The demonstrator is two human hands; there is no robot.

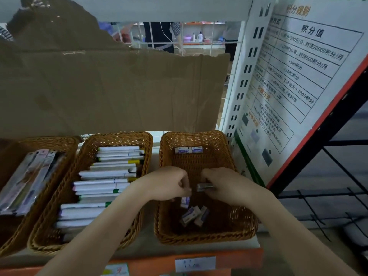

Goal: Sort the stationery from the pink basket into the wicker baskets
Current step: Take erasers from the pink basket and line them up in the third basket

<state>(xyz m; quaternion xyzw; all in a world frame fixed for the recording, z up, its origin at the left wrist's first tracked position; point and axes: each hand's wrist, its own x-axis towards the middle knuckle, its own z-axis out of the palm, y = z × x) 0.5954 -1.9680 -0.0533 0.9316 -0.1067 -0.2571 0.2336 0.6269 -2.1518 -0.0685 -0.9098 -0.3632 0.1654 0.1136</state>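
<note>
Eraser (pixel 205 187) lies crosswise, pinched in our right hand (pixel 225 184) | left hand (pixel 169 185) pinches another eraser (pixel 185 202) upright | both lower-centre, over right wicker basket (pixel 245 228)

Standing behind the shelf (pixel 139 253): torn brown cardboard (pixel 111 90). Leaning at its right edge, a white printed notice board (pixel 294 76). Showing beyond, dimly, perhaps another aisle.
</note>
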